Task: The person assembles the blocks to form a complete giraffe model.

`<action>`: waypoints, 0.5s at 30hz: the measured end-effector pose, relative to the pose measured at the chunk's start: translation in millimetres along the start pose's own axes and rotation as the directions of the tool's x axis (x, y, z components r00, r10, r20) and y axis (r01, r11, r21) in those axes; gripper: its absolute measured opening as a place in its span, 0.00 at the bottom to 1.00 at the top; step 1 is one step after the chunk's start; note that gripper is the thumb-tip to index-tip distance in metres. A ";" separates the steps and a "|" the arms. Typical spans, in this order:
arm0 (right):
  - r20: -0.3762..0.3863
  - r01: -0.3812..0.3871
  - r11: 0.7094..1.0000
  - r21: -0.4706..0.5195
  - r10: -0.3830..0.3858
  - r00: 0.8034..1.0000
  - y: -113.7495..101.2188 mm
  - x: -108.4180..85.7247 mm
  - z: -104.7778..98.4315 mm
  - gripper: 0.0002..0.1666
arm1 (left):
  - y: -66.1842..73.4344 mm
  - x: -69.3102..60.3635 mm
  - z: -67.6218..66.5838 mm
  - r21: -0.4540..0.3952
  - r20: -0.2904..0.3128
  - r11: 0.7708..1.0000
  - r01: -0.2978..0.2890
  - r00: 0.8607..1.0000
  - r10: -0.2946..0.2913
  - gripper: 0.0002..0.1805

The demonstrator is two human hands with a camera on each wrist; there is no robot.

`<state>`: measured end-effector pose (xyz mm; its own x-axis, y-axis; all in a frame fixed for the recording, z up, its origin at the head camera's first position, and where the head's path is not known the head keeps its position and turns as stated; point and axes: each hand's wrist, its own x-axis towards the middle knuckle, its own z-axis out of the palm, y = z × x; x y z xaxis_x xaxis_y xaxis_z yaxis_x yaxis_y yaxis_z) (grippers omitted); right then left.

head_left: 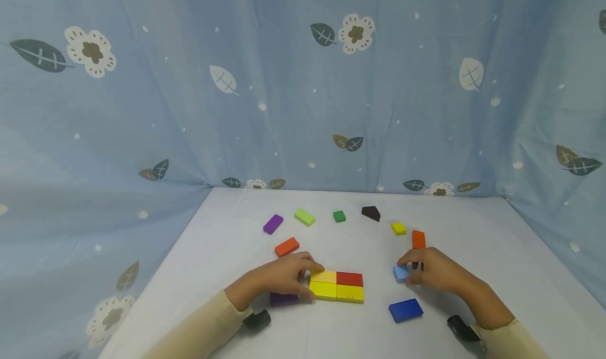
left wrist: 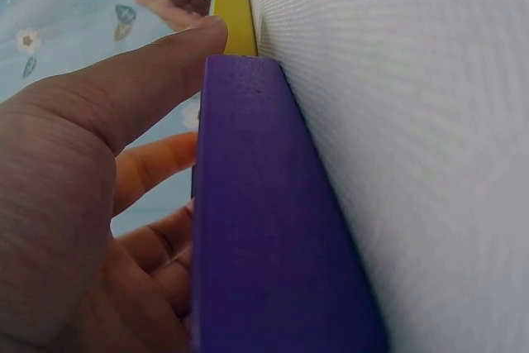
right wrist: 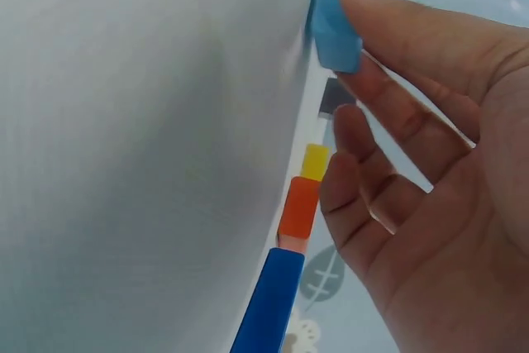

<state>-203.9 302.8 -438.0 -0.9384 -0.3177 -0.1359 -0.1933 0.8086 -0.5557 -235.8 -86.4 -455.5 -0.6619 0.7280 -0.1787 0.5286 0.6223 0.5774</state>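
Observation:
Four flat blocks sit together in a two-by-two group: a pale yellow block [head_left: 324, 276], a red block [head_left: 350, 279] and two yellow blocks [head_left: 323, 290]. My left hand [head_left: 289, 276] holds the group's left end, with the index fingertip at the pale yellow block and the thumb at the lower left yellow block. A purple block [left wrist: 260, 204] lies beneath that hand, partly hidden in the head view. Farther right, my right hand [head_left: 435, 269] pinches a light blue block [right wrist: 339, 18] between thumb and finger, at or just above the table.
A dark blue block [head_left: 405, 310] lies in front of my right hand, an orange block [head_left: 418, 239] behind it. Toward the back are another orange block [head_left: 286, 247], a purple one [head_left: 273, 224], lime [head_left: 305, 217], green [head_left: 339, 216], black [head_left: 371, 213] and small yellow [head_left: 399, 228] pieces.

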 end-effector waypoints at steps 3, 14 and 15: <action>-0.008 -0.012 1.000 -0.008 0.012 1.000 5.6 -0.7 -0.9 0.19 | -0.8 1.4 1.1 -0.005 0.004 1.000 -0.004 1.000 0.004 0.33; -0.023 0.096 0.988 -0.122 -0.100 0.995 -2.4 -9.2 -4.2 0.17 | -4.2 0.2 -3.7 0.006 0.003 1.000 -0.026 1.000 0.026 0.38; -0.018 0.099 0.986 -0.131 -0.103 0.995 -4.9 -12.3 -4.0 0.16 | -4.7 -1.2 -4.7 0.013 -0.003 1.000 -0.028 1.000 0.028 0.39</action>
<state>-192.5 304.7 -430.3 -0.9186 -0.3900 -0.0632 -0.3215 0.8309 -0.4541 -240.0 -91.6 -454.3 -0.6483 0.7444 -0.1601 0.5538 0.6053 0.5717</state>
